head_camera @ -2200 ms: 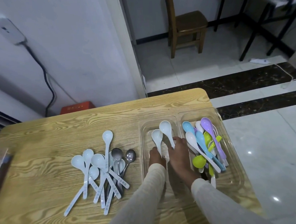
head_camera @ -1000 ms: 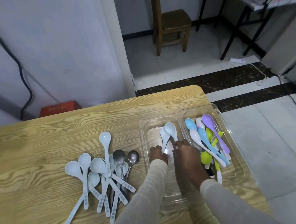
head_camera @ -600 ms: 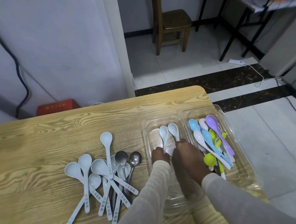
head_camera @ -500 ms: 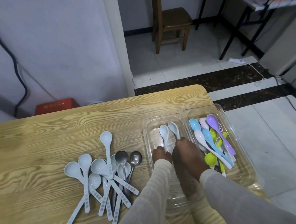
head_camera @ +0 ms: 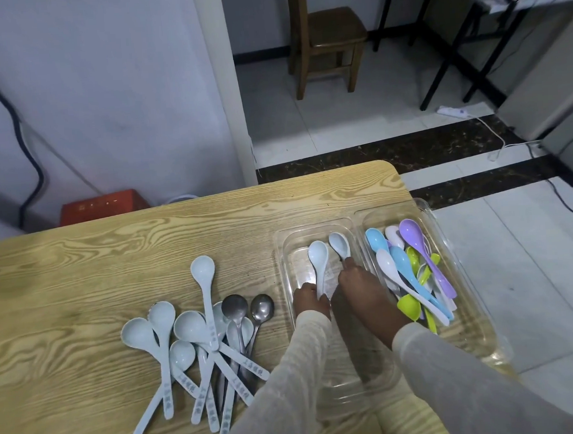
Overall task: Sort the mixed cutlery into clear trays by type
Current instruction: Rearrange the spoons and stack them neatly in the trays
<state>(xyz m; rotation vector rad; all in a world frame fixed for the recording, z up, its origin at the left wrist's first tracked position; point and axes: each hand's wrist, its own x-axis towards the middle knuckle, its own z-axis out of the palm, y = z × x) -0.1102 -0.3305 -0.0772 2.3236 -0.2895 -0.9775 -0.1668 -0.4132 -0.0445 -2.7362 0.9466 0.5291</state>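
Two clear trays stand side by side at the table's right end. Inside the left tray (head_camera: 285, 250) lie two white spoons. My left hand (head_camera: 308, 299) grips the handle of the left white spoon (head_camera: 318, 258). My right hand (head_camera: 363, 289) holds the handle of the right white spoon (head_camera: 339, 245). The right tray (head_camera: 471, 292) holds several coloured plastic spoons (head_camera: 413, 276): blue, purple, green and white. On the table to the left lies a pile of pale blue-white spoons (head_camera: 192, 336), with two metal spoons (head_camera: 247, 309) among them.
The wooden table (head_camera: 80, 269) ends just past the right tray, which overhangs its edge. A red box (head_camera: 100, 206) sits on the floor behind the table by the wall. A wooden chair (head_camera: 327, 36) stands on the tiled floor beyond.
Both hands stay in the left tray on the two white spoons. The spoons have been brought closer together and lie nearly parallel. The view has shifted slightly.
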